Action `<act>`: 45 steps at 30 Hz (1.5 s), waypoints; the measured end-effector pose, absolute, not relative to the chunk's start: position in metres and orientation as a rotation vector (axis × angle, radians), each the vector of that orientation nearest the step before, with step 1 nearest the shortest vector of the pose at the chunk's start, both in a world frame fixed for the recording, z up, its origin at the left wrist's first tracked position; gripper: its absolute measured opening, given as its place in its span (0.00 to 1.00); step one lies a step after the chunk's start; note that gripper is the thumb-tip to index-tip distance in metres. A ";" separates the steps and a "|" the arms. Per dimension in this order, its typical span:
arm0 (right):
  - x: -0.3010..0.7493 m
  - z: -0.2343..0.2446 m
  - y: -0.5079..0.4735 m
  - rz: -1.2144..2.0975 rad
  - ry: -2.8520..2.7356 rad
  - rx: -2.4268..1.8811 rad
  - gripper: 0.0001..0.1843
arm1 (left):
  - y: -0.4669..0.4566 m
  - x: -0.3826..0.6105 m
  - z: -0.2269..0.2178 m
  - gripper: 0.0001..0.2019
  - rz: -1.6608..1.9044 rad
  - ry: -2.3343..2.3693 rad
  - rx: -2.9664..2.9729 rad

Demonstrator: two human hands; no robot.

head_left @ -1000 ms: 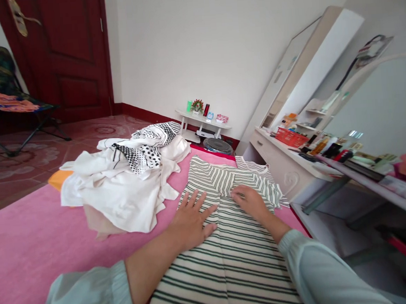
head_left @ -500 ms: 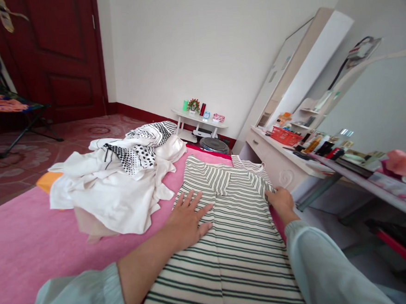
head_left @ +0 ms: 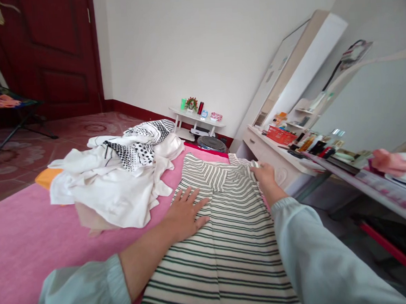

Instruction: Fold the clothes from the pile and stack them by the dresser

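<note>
A cream garment with dark stripes (head_left: pixel 230 242), which looks like a shirt, lies spread over the pink bed cover (head_left: pixel 17 239). Flat on its left half rests my left hand (head_left: pixel 184 216), fingers spread. At the garment's far right edge, my right hand (head_left: pixel 265 175) pinches the striped cloth, lifting it a little. Another striped piece of clothing (head_left: pixel 237 159) shows partly from under the far end. To the left of my left hand is a heap of white clothes (head_left: pixel 115 190), with a black-dotted cloth on top.
A dressing table (head_left: pixel 268 149) with bottles and a red basket (head_left: pixel 280 135) stands close on the right, beside a large mirror. Against the far wall is a small white shelf table (head_left: pixel 197 116). A folding chair (head_left: pixel 1 101) and dark red door (head_left: pixel 57 55) are at left.
My right hand has moved away from me and slightly inward along the garment's right edge, drawing the cloth up. My left hand stays flat on the cloth. The view has shifted slightly.
</note>
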State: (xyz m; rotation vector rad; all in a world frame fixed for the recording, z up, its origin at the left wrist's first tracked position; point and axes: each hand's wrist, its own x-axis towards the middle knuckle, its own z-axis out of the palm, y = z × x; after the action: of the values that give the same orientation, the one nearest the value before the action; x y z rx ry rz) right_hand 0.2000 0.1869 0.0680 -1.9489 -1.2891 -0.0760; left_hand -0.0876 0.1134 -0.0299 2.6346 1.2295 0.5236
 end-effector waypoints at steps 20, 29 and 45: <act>0.217 0.014 -0.132 0.583 -1.718 -2.064 0.18 | 0.120 -0.087 -0.016 0.29 0.724 1.238 2.632; 0.177 0.035 -0.144 0.773 -1.649 -1.905 0.15 | 0.165 -0.043 0.011 0.19 0.514 1.382 2.514; 0.074 0.027 -0.100 1.553 -1.747 -1.476 0.21 | 0.214 -0.045 0.035 0.08 1.006 1.299 1.665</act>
State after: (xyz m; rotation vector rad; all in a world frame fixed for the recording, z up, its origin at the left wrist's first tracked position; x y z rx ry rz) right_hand 0.0737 -0.0999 0.0268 -1.4763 -1.7472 1.5528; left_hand -0.0448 0.2141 0.0345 1.6648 1.2988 1.0057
